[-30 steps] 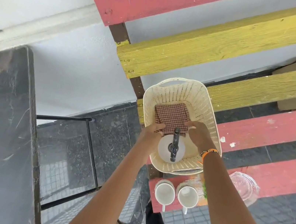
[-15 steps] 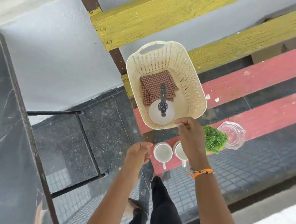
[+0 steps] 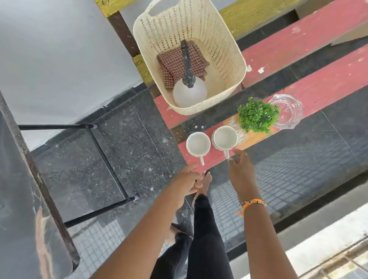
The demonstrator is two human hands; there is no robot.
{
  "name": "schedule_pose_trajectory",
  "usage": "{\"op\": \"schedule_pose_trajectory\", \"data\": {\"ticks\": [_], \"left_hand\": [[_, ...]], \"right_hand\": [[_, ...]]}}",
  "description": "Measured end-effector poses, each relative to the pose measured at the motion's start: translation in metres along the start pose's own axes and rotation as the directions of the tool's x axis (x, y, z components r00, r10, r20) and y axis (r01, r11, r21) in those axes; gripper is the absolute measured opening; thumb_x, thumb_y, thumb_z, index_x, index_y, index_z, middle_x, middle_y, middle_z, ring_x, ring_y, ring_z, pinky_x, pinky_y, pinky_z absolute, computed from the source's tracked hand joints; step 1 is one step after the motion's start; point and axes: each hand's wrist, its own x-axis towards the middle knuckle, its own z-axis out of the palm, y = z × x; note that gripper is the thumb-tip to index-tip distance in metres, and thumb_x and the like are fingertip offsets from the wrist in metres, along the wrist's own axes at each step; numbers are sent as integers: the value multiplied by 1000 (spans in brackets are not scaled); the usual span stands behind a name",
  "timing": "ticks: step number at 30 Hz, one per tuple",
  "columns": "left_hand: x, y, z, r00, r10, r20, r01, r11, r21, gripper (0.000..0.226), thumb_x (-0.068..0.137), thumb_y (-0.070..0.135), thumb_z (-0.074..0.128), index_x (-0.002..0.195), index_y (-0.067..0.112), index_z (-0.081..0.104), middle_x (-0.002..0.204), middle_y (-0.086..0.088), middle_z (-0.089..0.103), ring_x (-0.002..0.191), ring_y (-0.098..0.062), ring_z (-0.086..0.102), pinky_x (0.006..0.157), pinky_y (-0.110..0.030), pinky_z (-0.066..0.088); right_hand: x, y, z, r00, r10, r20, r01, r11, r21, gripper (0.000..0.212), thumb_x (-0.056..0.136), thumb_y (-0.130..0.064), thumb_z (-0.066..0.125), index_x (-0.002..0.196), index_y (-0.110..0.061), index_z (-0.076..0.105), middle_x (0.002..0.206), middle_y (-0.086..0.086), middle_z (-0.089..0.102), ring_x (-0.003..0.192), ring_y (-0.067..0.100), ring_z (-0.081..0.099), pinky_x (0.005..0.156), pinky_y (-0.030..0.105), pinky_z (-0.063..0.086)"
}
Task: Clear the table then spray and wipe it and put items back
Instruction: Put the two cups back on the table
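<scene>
Reaching empty for two white mugs (image 3: 211,141) at the red bench plank's (image 3: 330,90) near end, right hand (image 3: 241,172) loosely spread at one handle, left hand (image 3: 188,176) half-curled just short, risks nudging a mug off the edge.

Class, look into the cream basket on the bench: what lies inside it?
Inside the cream basket stands a spray bottle, round white body and dark nozzle, partly on a checked cloth. Whatever lies beneath either is hidden.
</scene>
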Motion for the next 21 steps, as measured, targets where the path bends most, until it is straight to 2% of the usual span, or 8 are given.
{"op": "schedule_pose_trajectory", "data": {"ticks": [2, 4, 7, 10, 12, 14, 18, 21], "left_hand": [[5, 0, 0, 999, 29, 14, -29, 1000, 9, 38, 95, 7, 40, 131, 19, 46, 91, 4, 58, 71, -6, 54, 65, -18, 43], [11, -1, 0, 999, 37, 31, -37, 999, -1, 33, 96, 8, 42, 124, 23, 48, 96, 3, 59, 75, -6, 56, 66, -18, 44], [17, -1, 2, 997, 43, 62, -42, 999, -25, 20, 96, 13, 45, 109, 27, 50, 89, 7, 61, 79, -6, 60, 67, -19, 45], [20, 6, 3, 996, 51, 69, -49, 998, -33, 16, 97, 21, 44, 111, 24, 51, 89, 6, 60, 79, -7, 60, 68, -19, 46], [20, 13, 2, 998, 67, 16, -65, 995, -80, 12, 98, 24, 42, 101, 20, 53, 81, 3, 56, 73, -7, 58, 63, -18, 45], [17, 20, -2, 994, 93, -62, -101, 984, -144, 16, 98, 21, 40, 91, 16, 54, 68, 1, 46, 64, -9, 49, 58, -16, 40], [-3, 25, -20, 980, 143, -139, -160, 979, -124, 24, 96, 18, 42, 77, 16, 57, 60, -1, 41, 74, -17, 48, 68, -23, 41], [-34, 22, -39, 965, 192, -177, -219, 965, -147, 22, 94, 20, 46, 75, 22, 58, 67, 1, 47, 70, -11, 51, 75, -23, 45]], "right_hand": [[7, 3, 6, 999, 9, 47, -8, 1000, -25, 39, 93, -9, 39, 131, -10, 46, 92, 5, 53, 80, 19, 50, 56, 24, 35], [13, 6, 10, 997, 25, 70, -21, 998, -55, 36, 94, -10, 37, 126, -10, 51, 83, 1, 51, 70, 16, 48, 51, 21, 32], [20, 8, 12, 996, 51, 74, -43, 993, -113, 20, 95, -14, 38, 95, -11, 58, 67, -3, 48, 58, 8, 42, 49, 24, 29], [22, 5, 13, 995, 61, 75, -51, 991, -123, 29, 96, -21, 40, 67, -17, 43, 63, -2, 44, 57, 9, 39, 50, 25, 28], [20, -2, 14, 997, 48, 61, -37, 986, -162, 32, 96, -21, 40, 65, -15, 41, 62, -1, 43, 57, 12, 39, 49, 27, 26], [15, -10, 15, 998, 39, 42, -30, 983, -181, 28, 95, -20, 40, 71, -8, 47, 63, 1, 45, 63, 19, 42, 50, 29, 26], [-3, -34, 20, 997, 33, 66, -19, 978, -206, 23, 94, -17, 42, 82, -5, 57, 78, 8, 54, 76, 24, 47, 60, 29, 29], [-30, -61, 29, 994, -50, 102, 64, 988, -143, 26, 93, -18, 43, 78, -4, 59, 72, 6, 54, 71, 22, 46, 57, 32, 30]]}}
